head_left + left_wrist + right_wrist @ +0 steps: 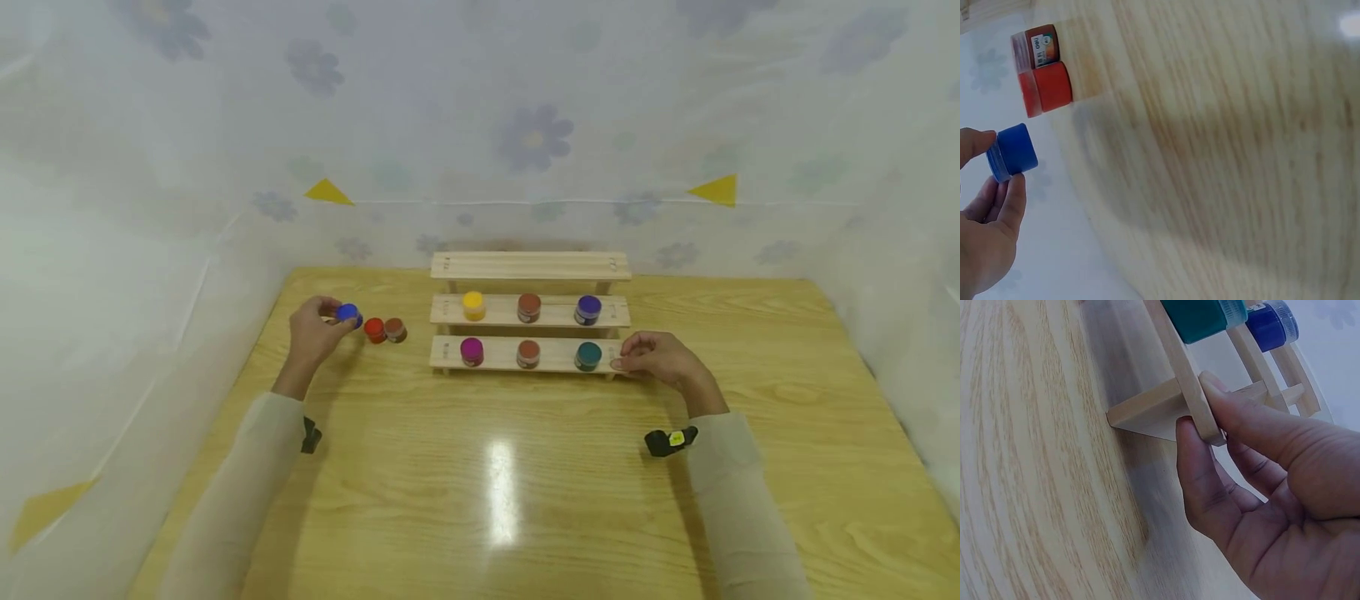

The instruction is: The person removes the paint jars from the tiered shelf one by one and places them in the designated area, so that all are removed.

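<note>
My left hand (315,332) pinches a small blue paint jar (1015,152) between thumb and fingers, raised off the table. Just right of it, a red paint jar (374,330) and a brown paint jar (395,330) stand side by side on the table. My right hand (660,360) pinches the right end of the lowest step of a wooden three-step rack (1192,387). On that step stand magenta (472,352), brown (528,354) and teal (588,357) jars. Yellow (473,306), brown (528,308) and dark blue (588,310) jars stand on the middle step.
The rack's top step (530,266) bears no jars. Beneath everything is a wood-grain table (420,483). White flowered sheeting (450,108) closes off the back and sides, with yellow triangles (716,191) on it.
</note>
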Motion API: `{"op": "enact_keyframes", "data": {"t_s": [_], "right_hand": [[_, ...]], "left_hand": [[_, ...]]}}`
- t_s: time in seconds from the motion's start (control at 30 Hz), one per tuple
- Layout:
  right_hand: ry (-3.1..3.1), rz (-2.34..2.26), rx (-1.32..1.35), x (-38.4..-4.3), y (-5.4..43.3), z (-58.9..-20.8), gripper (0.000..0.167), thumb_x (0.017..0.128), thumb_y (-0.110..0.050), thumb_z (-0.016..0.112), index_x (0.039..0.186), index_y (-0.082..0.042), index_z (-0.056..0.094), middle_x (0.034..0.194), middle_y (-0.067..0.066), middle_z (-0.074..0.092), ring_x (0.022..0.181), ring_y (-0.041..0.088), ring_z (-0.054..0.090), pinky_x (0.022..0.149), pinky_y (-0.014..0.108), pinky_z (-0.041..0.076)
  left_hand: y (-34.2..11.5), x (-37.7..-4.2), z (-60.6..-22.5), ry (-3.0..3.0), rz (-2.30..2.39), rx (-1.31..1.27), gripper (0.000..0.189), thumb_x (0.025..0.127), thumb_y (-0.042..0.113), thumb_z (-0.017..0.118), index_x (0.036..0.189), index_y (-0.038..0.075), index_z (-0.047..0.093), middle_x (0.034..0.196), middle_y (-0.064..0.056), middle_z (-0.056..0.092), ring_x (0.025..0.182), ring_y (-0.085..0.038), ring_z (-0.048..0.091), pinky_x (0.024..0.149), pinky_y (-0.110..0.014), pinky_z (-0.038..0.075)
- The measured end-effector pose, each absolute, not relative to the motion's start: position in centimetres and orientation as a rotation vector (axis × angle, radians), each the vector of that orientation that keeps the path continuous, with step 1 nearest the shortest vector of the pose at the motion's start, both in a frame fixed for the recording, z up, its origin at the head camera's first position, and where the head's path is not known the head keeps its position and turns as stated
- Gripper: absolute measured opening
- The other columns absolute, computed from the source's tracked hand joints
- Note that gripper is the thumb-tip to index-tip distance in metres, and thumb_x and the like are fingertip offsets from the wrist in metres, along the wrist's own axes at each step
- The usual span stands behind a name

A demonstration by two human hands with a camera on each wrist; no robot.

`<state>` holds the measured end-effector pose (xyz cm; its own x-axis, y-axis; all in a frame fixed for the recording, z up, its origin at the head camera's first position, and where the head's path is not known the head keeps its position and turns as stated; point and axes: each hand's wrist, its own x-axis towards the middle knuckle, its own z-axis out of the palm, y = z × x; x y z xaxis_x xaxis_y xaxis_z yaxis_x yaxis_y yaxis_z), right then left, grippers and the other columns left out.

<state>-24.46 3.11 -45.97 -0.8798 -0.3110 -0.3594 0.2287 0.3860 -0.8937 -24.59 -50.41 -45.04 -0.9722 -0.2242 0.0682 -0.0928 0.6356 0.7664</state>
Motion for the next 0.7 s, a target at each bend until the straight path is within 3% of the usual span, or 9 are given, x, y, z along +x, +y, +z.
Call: {"op": "enact_keyframes", "data": {"t_s": [0.7], "right_hand": [[2.204,-1.467,-0.117,-24.6,3.2,-45.9,0.021,0.086,-0.014,0.07,0.097,-0.003,0.054,0.077,-0.008,0.06,0.077,0.009,0.065,0.077,0.024,0.058]], "left_hand": [[-50.3,-24.8,-46.9,-2.836,-1.172,0.319,0.04,0.087,0.012,0.066,0.118,-0.008,0.053,0.114,-0.027,0.056,0.105,-0.038,0.055,0.088,-0.047,0.052]]}}
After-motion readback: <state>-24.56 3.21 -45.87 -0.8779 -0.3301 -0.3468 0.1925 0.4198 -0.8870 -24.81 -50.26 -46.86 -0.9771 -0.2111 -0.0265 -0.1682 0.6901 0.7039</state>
